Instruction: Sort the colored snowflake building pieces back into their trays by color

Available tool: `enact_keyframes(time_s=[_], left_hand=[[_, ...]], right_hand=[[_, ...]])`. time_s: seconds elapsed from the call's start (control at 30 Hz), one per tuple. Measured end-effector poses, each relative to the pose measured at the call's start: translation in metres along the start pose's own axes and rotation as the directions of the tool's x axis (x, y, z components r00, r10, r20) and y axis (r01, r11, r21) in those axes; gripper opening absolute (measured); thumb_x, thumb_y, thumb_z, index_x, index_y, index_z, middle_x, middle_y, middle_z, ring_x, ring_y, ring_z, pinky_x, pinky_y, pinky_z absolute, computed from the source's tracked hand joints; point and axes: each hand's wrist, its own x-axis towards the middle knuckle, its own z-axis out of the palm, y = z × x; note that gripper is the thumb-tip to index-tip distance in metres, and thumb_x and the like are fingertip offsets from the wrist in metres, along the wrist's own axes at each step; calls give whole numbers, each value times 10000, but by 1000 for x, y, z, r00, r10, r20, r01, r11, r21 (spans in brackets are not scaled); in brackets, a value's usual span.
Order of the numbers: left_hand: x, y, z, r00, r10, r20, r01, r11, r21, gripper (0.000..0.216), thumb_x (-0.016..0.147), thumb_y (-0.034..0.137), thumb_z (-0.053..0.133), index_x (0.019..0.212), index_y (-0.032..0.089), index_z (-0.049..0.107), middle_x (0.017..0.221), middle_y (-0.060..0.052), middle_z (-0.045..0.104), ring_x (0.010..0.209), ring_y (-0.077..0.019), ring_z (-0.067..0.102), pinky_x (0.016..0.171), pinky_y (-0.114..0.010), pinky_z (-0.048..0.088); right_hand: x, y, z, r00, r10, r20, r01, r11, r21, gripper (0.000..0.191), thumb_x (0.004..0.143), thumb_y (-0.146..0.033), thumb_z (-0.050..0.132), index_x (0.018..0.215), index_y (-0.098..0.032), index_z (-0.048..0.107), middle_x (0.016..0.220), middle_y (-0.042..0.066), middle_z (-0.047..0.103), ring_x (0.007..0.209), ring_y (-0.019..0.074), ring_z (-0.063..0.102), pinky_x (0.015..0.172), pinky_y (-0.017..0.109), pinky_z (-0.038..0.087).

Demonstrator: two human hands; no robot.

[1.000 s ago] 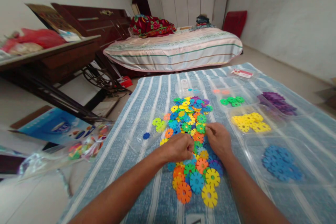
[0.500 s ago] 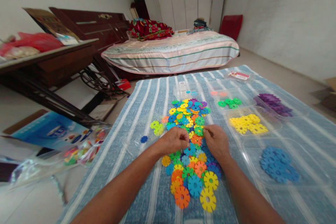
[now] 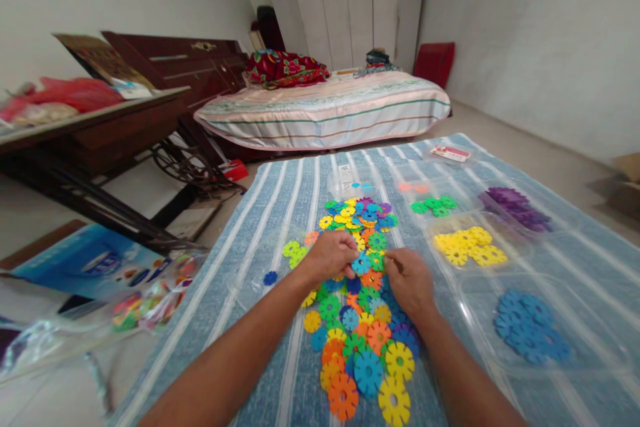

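Note:
A long heap of coloured snowflake discs (image 3: 361, 293) lies on a blue striped cloth (image 3: 280, 213). My left hand (image 3: 331, 255) rests on the heap with its fingers curled over discs near a light blue one. My right hand (image 3: 409, 280) sits beside it, fingers pinched on a small disc at the heap's edge; I cannot make out which. The two hands nearly touch.
Clear trays to the right hold sorted discs: green (image 3: 433, 205), purple (image 3: 515, 208), yellow (image 3: 470, 245) and blue (image 3: 531, 325). A lone blue disc (image 3: 271, 277) lies left of the heap. A plastic bag of discs (image 3: 145, 293), a dark table (image 3: 100, 127) and a bed (image 3: 325, 107) stand beyond.
Both hands have moved farther up the heap, away from me. Several discs now trail in a longer line toward me behind the hands.

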Motion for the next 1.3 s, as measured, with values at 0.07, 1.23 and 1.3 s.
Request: enact_keyframes(time_s=[0.07,1.23,1.3], left_hand=[[15,11,-6,993,27,-116,-33,998,-49,55,709,119,575,680,156,545,426,58,532,407,-104,588,381,-138,368],[-56,-14,2,868,87,489,-467,474,747,201,687,168,632,879,213,591,926,-24,596,865,-194,563,676,-254,397],[-53,-16,2,875,108,473,-459,500,734,190,668,167,642,844,208,583,898,-10,597,830,-180,558,638,-239,372]], right_hand=[[0,0,0,1000,2,5,-2,1000,6,241,822,-314,446,783,-200,655,794,39,645,817,202,547,748,314,389],[-1,4,-5,1000,-12,15,12,1000,-27,239,811,-320,461,790,-208,671,823,34,656,823,191,562,762,308,408],[0,4,-4,1000,-6,18,6,1000,-28,238,812,-325,463,791,-210,671,822,33,657,828,195,559,765,311,405]])
